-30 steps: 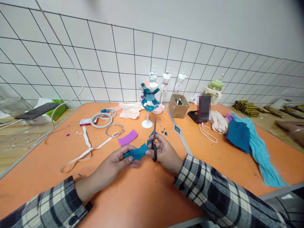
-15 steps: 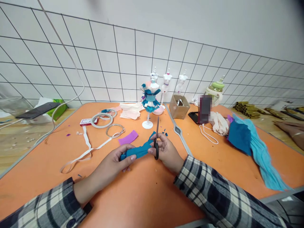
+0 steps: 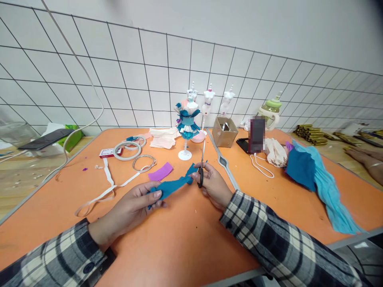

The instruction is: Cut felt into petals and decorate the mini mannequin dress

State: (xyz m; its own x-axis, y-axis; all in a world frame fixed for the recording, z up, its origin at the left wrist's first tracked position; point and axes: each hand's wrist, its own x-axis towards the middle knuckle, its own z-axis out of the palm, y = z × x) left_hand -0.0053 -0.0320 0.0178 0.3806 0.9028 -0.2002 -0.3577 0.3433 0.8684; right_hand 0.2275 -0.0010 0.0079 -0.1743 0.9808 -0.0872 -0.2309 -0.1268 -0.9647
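Observation:
A strip of blue crepe paper [image 3: 175, 185] stretches between my hands above the orange table. My left hand [image 3: 140, 201] pinches its near end between thumb and fingers. My right hand [image 3: 213, 184] is closed around black-handled scissors [image 3: 201, 175], blades pointing up and away. Its fingertips also touch the far end of the strip. Just beyond stands a small dress form [image 3: 188, 123] in a ruffled blue and white paper dress. A purple paper piece [image 3: 160, 172] lies flat to the left of the strip.
Tape rolls [image 3: 127, 151] and a loose white ribbon [image 3: 109, 177] lie to the left. A cardboard box [image 3: 225, 132], a phone on a stand [image 3: 257, 135] and a bottle [image 3: 271, 109] stand at the back right. Light-blue crepe paper [image 3: 329, 195] trails over the right side. Another person's hand [image 3: 366, 157] shows far right.
The blue strip has been drawn out longer and flatter between my hands. My right hand and the scissors have shifted slightly up and right; my left hand moved slightly left.

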